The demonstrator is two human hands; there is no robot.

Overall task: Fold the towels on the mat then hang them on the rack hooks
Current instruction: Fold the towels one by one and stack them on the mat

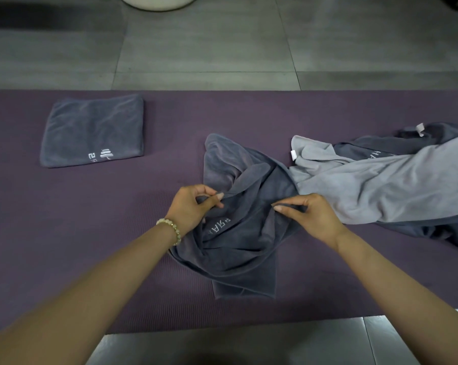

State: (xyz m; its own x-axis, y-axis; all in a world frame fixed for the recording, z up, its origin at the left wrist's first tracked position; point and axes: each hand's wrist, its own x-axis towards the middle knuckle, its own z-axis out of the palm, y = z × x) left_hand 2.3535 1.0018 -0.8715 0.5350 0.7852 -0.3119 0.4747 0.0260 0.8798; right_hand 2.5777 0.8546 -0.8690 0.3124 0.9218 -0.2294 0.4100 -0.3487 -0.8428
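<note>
**Checker:** State the hand condition.

**Operator:** I am pinching the crumpled dark towel (246, 246) with both hands. My left hand (193, 206) is gripping a ridge of cloth between thumb and fingers. My right hand (309, 214) is pinching a neighbouring fold. The hands are sitting apart, with a bunched span of towel between them.

**Checker:** What failure risks are you seeing?

**Operator:** I am judging three.
1. I am holding mid-cloth folds, not corners, so lifting from here is likely to keep the twist in and give a skewed fold.
2. The towel's right side is lying against the light grey towel (367, 185), so a hard pull could drag that one along.
3. The rack hooks are not showing in view, so I cannot plan the hanging from here.

**Checker:** Where is the work item lying?

**Operator:** The dark towel is lying on the purple mat (91, 233), under and just ahead of my hands. Its lettering is sitting just below my left fingers. One folded towel (93, 130) is lying well apart, to the far left.
</note>
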